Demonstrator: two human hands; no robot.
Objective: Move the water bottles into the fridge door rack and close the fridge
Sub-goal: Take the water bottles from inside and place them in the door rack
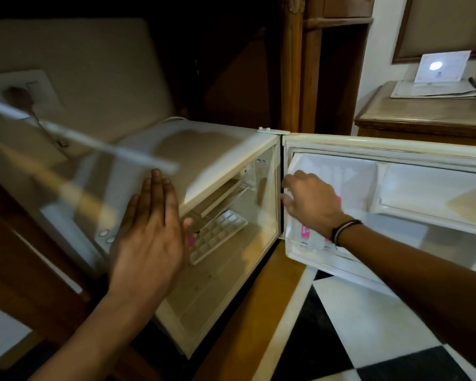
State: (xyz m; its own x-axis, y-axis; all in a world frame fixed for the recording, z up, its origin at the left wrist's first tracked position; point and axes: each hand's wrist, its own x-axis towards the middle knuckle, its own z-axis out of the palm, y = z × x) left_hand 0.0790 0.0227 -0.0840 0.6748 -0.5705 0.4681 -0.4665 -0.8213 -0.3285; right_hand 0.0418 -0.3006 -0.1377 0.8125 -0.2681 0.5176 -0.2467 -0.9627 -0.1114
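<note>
My left hand (149, 229) hovers flat, fingers pressed together, before the small cream fridge (217, 188). At three o'clock, my right hand (311, 202) curls over clear pink-labelled water bottles (305, 232) in the white door rack (313, 251); grip unclear.

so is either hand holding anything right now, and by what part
The left hand is flat and open, holding nothing. The right hand reaches over the water bottles in the door rack; whether it grips one cannot be told.

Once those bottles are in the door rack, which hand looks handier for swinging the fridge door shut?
Probably the right hand: it is already at the open door, on the bottles in its rack. The left hand hovers flat in front of the fridge body, away from the door.
</note>
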